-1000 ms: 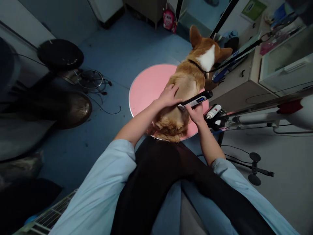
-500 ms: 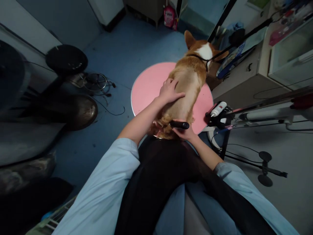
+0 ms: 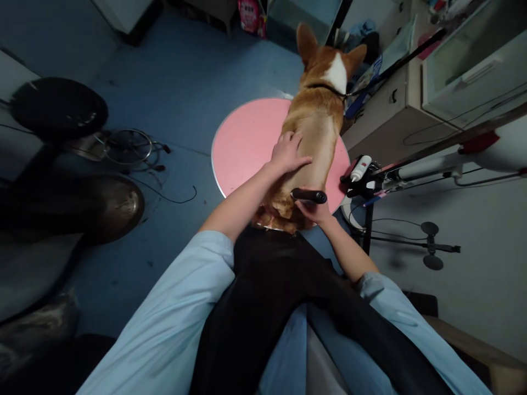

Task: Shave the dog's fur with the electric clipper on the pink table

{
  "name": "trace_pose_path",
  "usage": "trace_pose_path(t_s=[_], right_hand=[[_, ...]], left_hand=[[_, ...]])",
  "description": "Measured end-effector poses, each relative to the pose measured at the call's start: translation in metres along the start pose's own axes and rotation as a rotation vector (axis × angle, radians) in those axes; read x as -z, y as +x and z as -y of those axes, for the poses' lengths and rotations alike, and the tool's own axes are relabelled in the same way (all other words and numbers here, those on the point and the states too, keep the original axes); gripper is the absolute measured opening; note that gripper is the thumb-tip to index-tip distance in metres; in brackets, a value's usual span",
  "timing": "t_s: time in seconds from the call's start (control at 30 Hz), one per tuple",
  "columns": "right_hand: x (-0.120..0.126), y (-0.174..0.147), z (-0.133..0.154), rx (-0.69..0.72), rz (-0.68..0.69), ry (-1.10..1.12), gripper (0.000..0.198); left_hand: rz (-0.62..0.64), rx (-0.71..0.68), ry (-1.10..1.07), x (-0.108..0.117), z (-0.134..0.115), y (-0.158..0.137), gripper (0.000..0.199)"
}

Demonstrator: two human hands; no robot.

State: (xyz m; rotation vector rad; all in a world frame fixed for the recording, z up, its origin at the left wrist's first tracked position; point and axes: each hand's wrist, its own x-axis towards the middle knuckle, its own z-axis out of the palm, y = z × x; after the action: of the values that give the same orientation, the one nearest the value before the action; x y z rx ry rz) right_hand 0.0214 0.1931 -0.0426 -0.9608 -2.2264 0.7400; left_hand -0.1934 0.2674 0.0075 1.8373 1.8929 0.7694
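Observation:
A tan and white corgi stands on a round pink table, its head facing away from me. Fur along its back looks cropped short. My left hand rests on the left side of the dog's back, fingers spread. At the rump, my right hand grips black hair clippers by the body; their cutting end is hidden. Tufts of fur show beside them at the near end. A dark collar circles the dog's neck, with a black strap running off to the right.
A white bottle sits in a black holder at the table's right edge. Cabinets and a metal arm stand to the right. On the left are a black stool and a wheeled base, with a cable on the blue floor.
The clippers in my right hand have moved slightly forward over the rump, closer to my left hand. My left hand stays on the back. The camera view has shifted, so the room sits further left.

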Motion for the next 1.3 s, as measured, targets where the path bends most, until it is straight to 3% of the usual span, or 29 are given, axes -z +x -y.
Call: trace_pose_path(t_s=[0.1, 0.2, 0.33, 0.4, 0.53, 0.67, 0.73, 0.8, 0.87, 1.0, 1.13, 1.3], right_hand=[[-0.013, -0.028, 0.002, 0.044, 0.057, 0.004, 0.045], [-0.015, -0.033, 0.004, 0.071, 0.056, 0.035, 0.044], [-0.008, -0.004, 0.005, -0.072, -0.203, -0.009, 0.047], [-0.006, 0.012, 0.006, -0.154, -0.262, -0.06, 0.049], [-0.018, 0.012, 0.01, -0.187, -0.116, -0.067, 0.048], [-0.036, -0.025, 0.019, -0.164, 0.032, -0.039, 0.046], [-0.039, -0.043, 0.022, -0.161, 0.087, -0.005, 0.048], [-0.032, -0.051, 0.021, -0.13, 0.089, 0.046, 0.047], [-0.018, -0.043, 0.015, -0.08, -0.003, 0.089, 0.046], [0.019, 0.006, -0.007, -0.074, -0.245, 0.058, 0.047], [0.03, 0.032, -0.02, -0.066, -0.056, 0.086, 0.052], [0.013, -0.006, -0.017, 0.075, 0.172, 0.084, 0.043]], left_hand=[[-0.019, -0.018, -0.004, -0.006, 0.005, 0.001, 0.089], [-0.024, -0.019, -0.01, -0.011, 0.006, 0.0, 0.086], [-0.028, -0.004, -0.001, -0.012, 0.002, -0.003, 0.084], [-0.024, 0.009, 0.001, -0.012, -0.002, -0.004, 0.082], [-0.015, 0.042, -0.002, -0.011, -0.007, -0.003, 0.078], [-0.015, 0.056, -0.008, -0.009, -0.009, -0.001, 0.075], [0.002, 0.055, -0.009, -0.007, -0.011, -0.004, 0.082], [0.044, 0.043, 0.0, -0.006, -0.014, -0.01, 0.098], [0.082, 0.023, 0.019, -0.006, -0.017, -0.016, 0.109], [0.012, 0.009, 0.01, -0.015, -0.016, -0.018, 0.098], [-0.065, 0.044, -0.001, -0.022, -0.011, -0.011, 0.087], [-0.088, 0.077, 0.009, -0.022, -0.01, -0.007, 0.08]])
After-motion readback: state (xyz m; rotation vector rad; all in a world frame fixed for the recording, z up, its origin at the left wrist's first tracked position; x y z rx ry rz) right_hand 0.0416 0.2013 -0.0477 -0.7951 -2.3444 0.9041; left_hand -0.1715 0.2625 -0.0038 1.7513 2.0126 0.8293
